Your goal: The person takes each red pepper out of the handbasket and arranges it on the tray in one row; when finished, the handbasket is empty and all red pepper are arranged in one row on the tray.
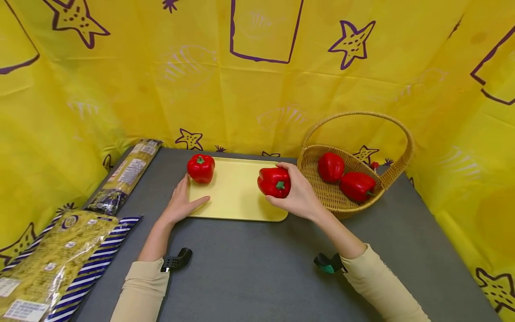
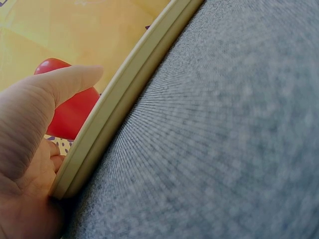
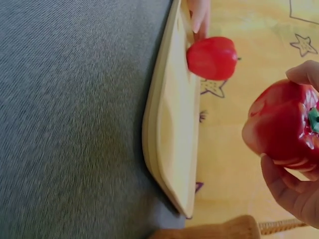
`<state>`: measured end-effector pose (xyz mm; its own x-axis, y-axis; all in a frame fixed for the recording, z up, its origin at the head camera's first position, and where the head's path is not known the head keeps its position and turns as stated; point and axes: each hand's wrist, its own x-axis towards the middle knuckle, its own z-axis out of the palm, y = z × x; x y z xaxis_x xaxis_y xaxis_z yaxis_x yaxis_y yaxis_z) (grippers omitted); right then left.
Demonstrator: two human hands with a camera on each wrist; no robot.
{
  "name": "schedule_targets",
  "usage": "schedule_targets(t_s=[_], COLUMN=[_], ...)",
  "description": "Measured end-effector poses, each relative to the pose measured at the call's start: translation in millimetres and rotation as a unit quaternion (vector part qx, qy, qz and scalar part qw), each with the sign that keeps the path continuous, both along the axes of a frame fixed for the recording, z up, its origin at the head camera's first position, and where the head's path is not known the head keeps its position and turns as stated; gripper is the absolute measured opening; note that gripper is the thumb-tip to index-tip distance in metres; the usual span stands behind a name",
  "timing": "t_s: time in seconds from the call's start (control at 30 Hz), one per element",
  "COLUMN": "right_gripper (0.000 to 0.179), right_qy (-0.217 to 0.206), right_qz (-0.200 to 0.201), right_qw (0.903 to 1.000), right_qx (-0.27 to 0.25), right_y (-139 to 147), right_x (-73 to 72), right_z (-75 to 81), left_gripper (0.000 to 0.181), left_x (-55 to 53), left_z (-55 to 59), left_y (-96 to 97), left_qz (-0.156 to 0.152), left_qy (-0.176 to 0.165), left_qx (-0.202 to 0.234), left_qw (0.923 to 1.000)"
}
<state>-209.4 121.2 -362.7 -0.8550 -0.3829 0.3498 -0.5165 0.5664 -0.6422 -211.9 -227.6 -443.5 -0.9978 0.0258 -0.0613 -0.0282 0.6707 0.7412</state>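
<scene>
My right hand [image 1: 297, 192] grips a red bell pepper [image 1: 270, 182], its green stem facing me, above the right part of a pale yellow tray [image 1: 237, 197]. In the right wrist view the held pepper [image 3: 281, 124] hangs clear of the tray, between thumb and fingers. A second red bell pepper [image 1: 201, 169] stands stem-up at the tray's left end. My left hand [image 1: 181, 203] rests at the tray's left edge, its thumb stretched over the rim and its fingers beside the standing pepper. In the left wrist view, that thumb partly covers the pepper [image 2: 75, 112].
A wicker basket [image 1: 338, 205] with a tall handle stands to the right, holding red peppers [image 1: 357, 186]. On the left lie a long plastic package [image 1: 130, 172] and a larger striped bag [image 1: 64, 255]. Yellow patterned cloth [image 1: 249, 112] hangs around the grey table [image 1: 241, 268].
</scene>
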Motion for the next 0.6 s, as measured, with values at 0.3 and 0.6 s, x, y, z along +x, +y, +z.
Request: schedule_targets(t_s=[0.3, 0.6], right_gripper=[0.082, 0.079], right_qy=[-0.038, -0.06], right_qz=[-0.001, -0.007], right_qw=[0.9992, 0.9981], right_qx=[-0.009, 0.01], right_y=[-22, -43], right_x=[-12.8, -30.9], right_z=[-9.3, -19.4], left_gripper=[0.11, 0.11], left_x=[0.4, -0.1], left_z=[-0.6, -2.1], left_y=[0.7, -1.0], left_qz=[-0.001, -0.001], left_qy=[0.003, 0.012], left_qx=[-0.002, 0.007], left_qw=[1.0, 0.9999])
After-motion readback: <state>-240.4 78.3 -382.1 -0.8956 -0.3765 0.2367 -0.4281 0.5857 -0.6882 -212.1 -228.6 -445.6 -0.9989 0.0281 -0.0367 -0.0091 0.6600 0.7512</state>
